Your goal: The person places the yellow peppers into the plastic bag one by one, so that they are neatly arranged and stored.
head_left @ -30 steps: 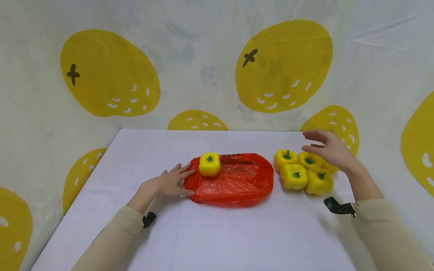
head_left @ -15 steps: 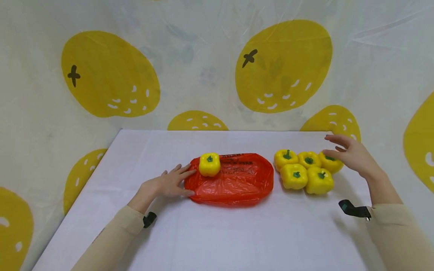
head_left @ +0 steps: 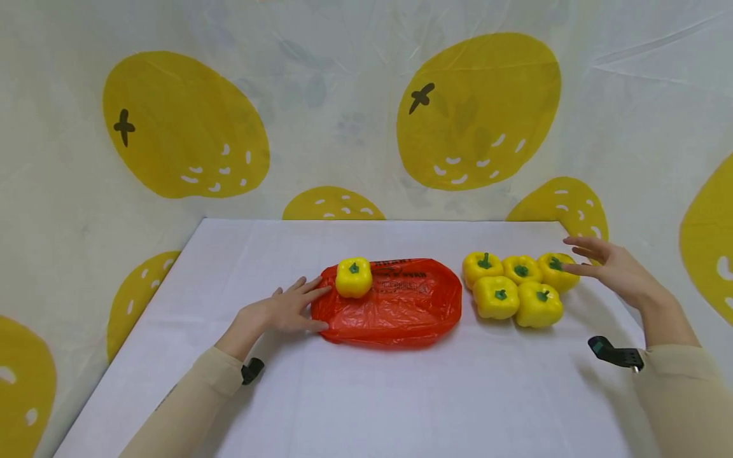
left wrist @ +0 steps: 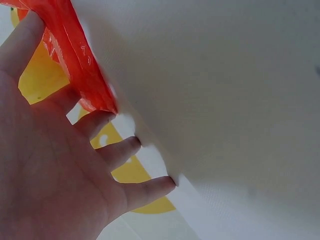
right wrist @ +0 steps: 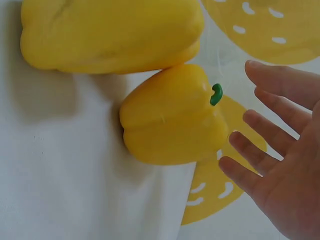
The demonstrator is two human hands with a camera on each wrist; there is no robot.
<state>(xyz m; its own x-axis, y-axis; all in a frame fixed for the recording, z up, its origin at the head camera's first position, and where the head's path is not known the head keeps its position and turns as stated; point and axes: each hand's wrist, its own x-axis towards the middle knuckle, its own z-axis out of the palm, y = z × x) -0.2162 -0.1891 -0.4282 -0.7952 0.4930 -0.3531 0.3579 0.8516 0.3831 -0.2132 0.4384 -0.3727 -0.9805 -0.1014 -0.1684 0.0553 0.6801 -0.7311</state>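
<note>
My left hand rests with fingers spread at the left edge of a flat red plastic bag. In the left wrist view, its fingertips touch the bag's crumpled edge and the white tabletop. A yellow bell pepper with a green stem sits upright on the bag's left part. My right hand hovers at the back right, fingers extended and holding nothing. Its thumb overlaps the rightmost yellow bell pepper in the head view. The right wrist view shows a gap between the fingers and that pepper.
Several more yellow bell peppers stand grouped right of the bag, in two rows. A white cloth covers the table. Behind hangs a pale curtain printed with big yellow fruit. Each wrist wears a black camera mount.
My right hand has moved right and slightly down, off the back of the pepper group, so the rightmost pepper shows more fully. My left hand, the bag and its pepper have stayed put.
</note>
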